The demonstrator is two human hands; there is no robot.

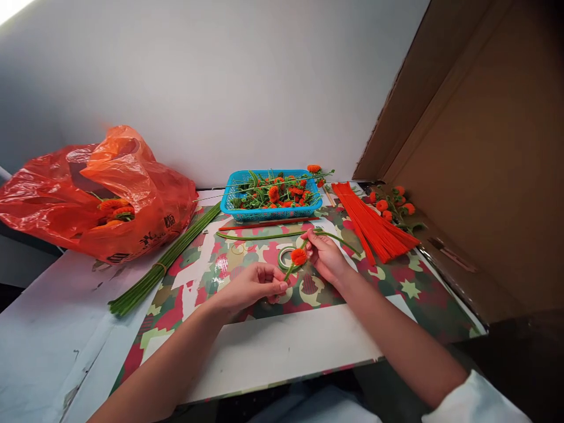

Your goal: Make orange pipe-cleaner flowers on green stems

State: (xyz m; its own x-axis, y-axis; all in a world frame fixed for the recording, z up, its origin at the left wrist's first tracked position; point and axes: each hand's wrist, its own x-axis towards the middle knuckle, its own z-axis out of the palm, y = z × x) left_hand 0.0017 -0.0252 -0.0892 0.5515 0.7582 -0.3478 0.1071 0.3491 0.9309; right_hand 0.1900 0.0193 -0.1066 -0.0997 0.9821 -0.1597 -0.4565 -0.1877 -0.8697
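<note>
An orange fuzzy flower [298, 257] with a short green stem is between my two hands, above the camouflage-patterned table cover. My left hand [259, 282] pinches the lower end of its stem between thumb and fingers. Just right of the bloom, my right hand [324, 254] has its fingertips closed at a thin green piece near the flower's upper side. Behind the flower lies a roll of green tape [285, 258], partly hidden by it. Long green fuzzy stems [259, 237] lie across the cover beyond my hands.
A blue basket [271, 216] of orange flowers stands at the back. Left are a red plastic bag [145, 205] and a green stem bundle [171, 258]. Right are red-orange strips [374, 226], more flowers [382, 205] and a cardboard wall [480, 158].
</note>
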